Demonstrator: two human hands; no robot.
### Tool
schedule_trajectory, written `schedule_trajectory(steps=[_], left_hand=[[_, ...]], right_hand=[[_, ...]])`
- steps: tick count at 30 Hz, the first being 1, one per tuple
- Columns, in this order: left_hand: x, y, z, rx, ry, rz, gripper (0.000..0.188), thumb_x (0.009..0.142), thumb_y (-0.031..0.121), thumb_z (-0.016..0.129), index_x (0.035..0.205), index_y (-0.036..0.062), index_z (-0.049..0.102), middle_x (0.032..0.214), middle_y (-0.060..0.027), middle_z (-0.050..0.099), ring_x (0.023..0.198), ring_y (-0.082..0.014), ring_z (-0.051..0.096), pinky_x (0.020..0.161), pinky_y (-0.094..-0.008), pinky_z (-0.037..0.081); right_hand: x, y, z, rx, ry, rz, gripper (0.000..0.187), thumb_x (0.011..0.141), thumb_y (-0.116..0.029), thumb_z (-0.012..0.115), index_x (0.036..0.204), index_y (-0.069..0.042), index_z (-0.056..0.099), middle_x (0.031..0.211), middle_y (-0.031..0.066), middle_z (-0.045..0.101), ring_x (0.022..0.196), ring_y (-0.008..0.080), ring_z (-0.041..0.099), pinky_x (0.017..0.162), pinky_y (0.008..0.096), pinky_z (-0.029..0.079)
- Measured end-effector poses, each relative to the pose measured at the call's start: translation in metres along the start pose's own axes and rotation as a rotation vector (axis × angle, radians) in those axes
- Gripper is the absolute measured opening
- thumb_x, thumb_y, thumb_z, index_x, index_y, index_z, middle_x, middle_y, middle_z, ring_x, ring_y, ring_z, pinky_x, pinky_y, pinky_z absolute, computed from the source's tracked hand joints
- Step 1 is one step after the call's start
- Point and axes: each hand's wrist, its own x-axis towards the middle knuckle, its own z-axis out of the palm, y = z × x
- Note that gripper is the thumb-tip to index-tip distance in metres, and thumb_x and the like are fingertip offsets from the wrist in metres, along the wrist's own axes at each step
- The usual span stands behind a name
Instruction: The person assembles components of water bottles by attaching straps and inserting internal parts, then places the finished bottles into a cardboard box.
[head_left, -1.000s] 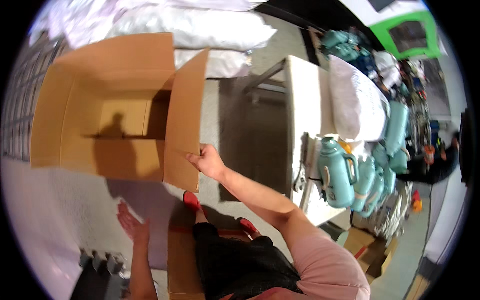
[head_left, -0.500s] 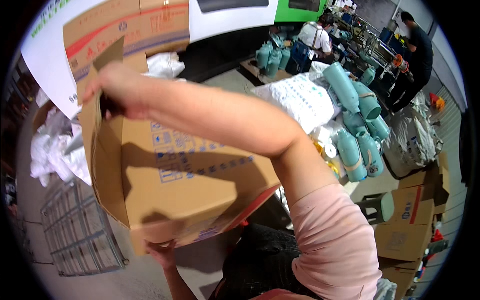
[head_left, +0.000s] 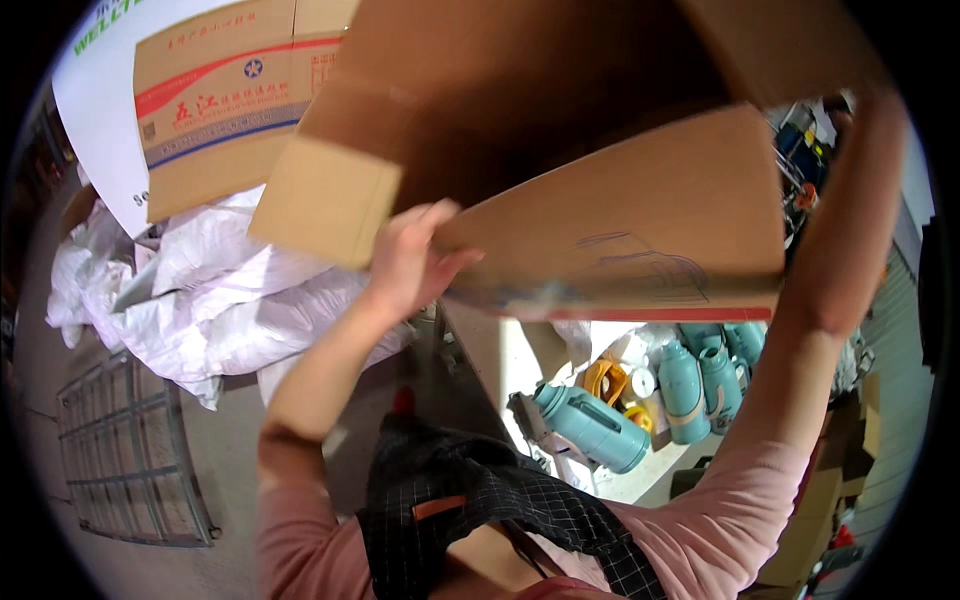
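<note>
A large brown cardboard box [head_left: 640,215] is held up in front of me, tilted, its dark hollow inside facing me. My left hand [head_left: 408,258] grips the box's near left edge beside a short flap [head_left: 325,200], with the thumb on the outer side. My right arm reaches up along the box's right end. There my right hand [head_left: 862,112] is at the far upper corner, dark and blurred, and its fingers cannot be made out. Below the box, several teal vacuum flasks [head_left: 682,390] stand or lie on a pale table [head_left: 650,472].
White plastic sacks [head_left: 235,310] are heaped at the left, below a printed carton [head_left: 220,110] against a white panel. A grey metal rack [head_left: 130,460] lies on the floor at lower left. Flattened cardboard [head_left: 815,510] is at lower right.
The box has been lifted and swung rightward, turning its open inside toward me. My right hand has gone from the far left to the far right; my left hand has risen to the near edge.
</note>
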Motion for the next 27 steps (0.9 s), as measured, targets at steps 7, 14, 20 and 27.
schedule_trajectory(steps=[7,14,20,27], left_hand=[[0.170,-0.197,0.098,-0.072,-0.207,-0.023,0.037,0.072,0.028,0.087,0.100,0.0112,0.069,0.081,-0.0124,0.071,0.077,-0.0350,0.069,0.068,-0.0424,0.054],[0.235,-0.358,0.205,-0.165,-0.339,-0.035,0.028,0.074,0.019,0.084,0.097,0.0115,0.069,0.090,-0.0141,0.073,0.087,-0.0360,0.069,0.073,-0.0430,0.053],[0.226,-0.472,0.258,-0.285,-0.472,-0.283,0.017,0.085,0.016,0.064,0.101,0.0127,0.071,0.102,-0.0175,0.071,0.096,-0.0357,0.068,0.079,-0.0437,0.052],[0.233,-0.535,0.254,0.163,-0.697,-0.006,0.024,0.081,0.009,0.067,0.105,0.0130,0.072,0.098,-0.0162,0.073,0.096,-0.0397,0.067,0.081,-0.0494,0.053]], right_hand=[[-0.122,-0.061,0.141,1.427,-0.081,1.385,0.035,0.091,-0.039,0.067,0.082,-0.005,0.071,0.078,0.0118,0.069,0.075,0.0277,0.067,0.065,0.0432,0.050],[-0.126,-0.128,0.260,1.466,-0.152,1.545,0.031,0.090,-0.033,0.068,0.087,-0.003,0.072,0.081,0.0103,0.070,0.078,0.0239,0.067,0.068,0.0385,0.051],[-0.115,-0.214,0.327,1.515,-0.258,1.463,0.028,0.090,-0.028,0.069,0.090,-0.001,0.073,0.085,0.0091,0.071,0.080,0.0207,0.068,0.072,0.0345,0.052],[-0.132,-0.284,0.378,1.548,-0.327,1.406,0.025,0.090,-0.022,0.070,0.095,0.001,0.074,0.088,0.0077,0.072,0.082,0.0169,0.069,0.076,0.0298,0.054]])
